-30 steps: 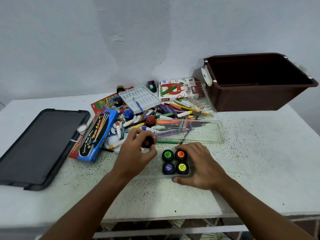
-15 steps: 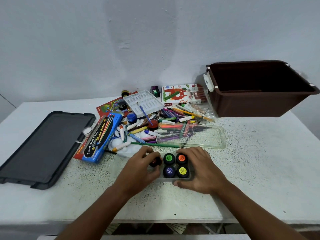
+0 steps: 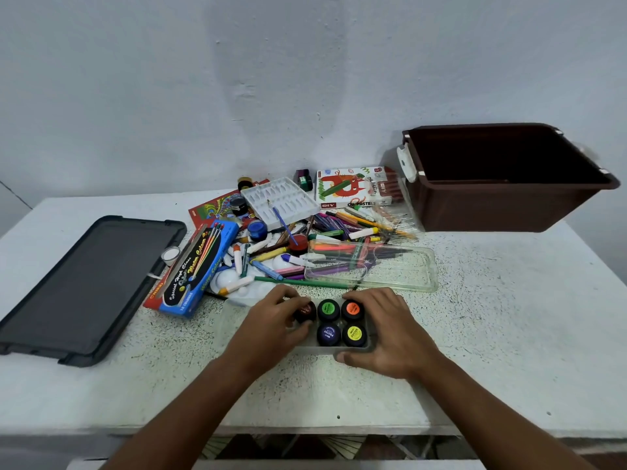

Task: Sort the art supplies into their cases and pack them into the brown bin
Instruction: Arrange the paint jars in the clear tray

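A: Looking down from the head camera, where does the dark red-labelled paint pot (image 3: 304, 311) sit against the left hand (image 3: 271, 322)?

B: Right under its fingertips; the left hand grips that small round pot with curled fingers, lowering it into the shallow clear plastic tray (image 3: 351, 349), just beside the green-capped pot (image 3: 328, 309).

A: And the right hand (image 3: 385, 334)?

B: It holds the tray's right end, thumb curled against the near edge, fingers over the far rim.

A: What fills the tray?

B: Black round pots with green, orange (image 3: 353, 309), purple (image 3: 328, 333) and yellow (image 3: 354, 333) labels, in two rows, touching.

A: Elsewhere?

B: A speckled white table (image 3: 492, 334) carries a heap of loose crayons and markers (image 3: 339, 228), a clear rectangular plastic case (image 3: 400, 269) and a glossy brown plastic bin (image 3: 502, 188), well apart at the far right.
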`<state>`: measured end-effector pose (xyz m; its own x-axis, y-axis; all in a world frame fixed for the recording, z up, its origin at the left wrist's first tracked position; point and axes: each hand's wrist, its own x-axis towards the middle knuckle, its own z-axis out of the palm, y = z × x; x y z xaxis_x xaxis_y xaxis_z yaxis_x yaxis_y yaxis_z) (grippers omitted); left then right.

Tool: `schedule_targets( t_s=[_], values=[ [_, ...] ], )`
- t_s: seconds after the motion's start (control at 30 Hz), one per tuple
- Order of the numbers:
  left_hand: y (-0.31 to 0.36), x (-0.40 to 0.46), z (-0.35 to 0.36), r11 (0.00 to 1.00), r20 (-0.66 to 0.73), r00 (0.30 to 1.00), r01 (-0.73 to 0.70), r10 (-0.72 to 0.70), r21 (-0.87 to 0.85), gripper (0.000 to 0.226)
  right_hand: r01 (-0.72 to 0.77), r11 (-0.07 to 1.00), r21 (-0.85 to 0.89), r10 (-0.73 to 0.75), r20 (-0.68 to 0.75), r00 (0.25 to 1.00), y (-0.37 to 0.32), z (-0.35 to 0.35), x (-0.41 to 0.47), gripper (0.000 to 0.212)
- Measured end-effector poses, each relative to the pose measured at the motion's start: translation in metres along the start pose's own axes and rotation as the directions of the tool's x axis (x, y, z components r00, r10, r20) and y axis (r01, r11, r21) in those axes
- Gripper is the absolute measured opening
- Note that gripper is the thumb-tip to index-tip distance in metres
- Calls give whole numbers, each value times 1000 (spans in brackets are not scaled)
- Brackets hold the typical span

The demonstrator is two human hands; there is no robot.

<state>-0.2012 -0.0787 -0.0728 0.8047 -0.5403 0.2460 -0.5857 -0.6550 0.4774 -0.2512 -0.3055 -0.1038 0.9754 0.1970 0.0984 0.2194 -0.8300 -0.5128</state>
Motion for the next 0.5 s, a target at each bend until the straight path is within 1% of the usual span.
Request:
schedule_targets(
  t_s=[0.1, 0.23, 0.3, 0.4, 0.5],
  values=[
    [0, 0, -1, 1000, 25, 1000, 4, -4, -2, 36, -7, 1000, -2, 7, 7, 1000, 1, 0, 0, 88],
    [-2, 0, 1, 1000, 15, 1000, 21, -21, -5, 32, -7, 1000, -3, 7, 3, 1000, 0, 1, 0, 87],
    [-2, 2, 0, 1000, 49, 998, 31, -31, -6, 32, -5, 1000, -9, 5, -1, 1000, 1, 1, 0, 86],
    [-3, 8, -8, 999, 88, 996, 33, -31, -17, 39, -9, 1000, 1, 9, -5, 1000, 0, 1, 0, 87],
    [-3, 25, -18, 999, 27, 999, 25, -24, -43, 41, -17, 1000, 11, 17, -4, 1000, -1, 0, 0, 87]
  ],
)
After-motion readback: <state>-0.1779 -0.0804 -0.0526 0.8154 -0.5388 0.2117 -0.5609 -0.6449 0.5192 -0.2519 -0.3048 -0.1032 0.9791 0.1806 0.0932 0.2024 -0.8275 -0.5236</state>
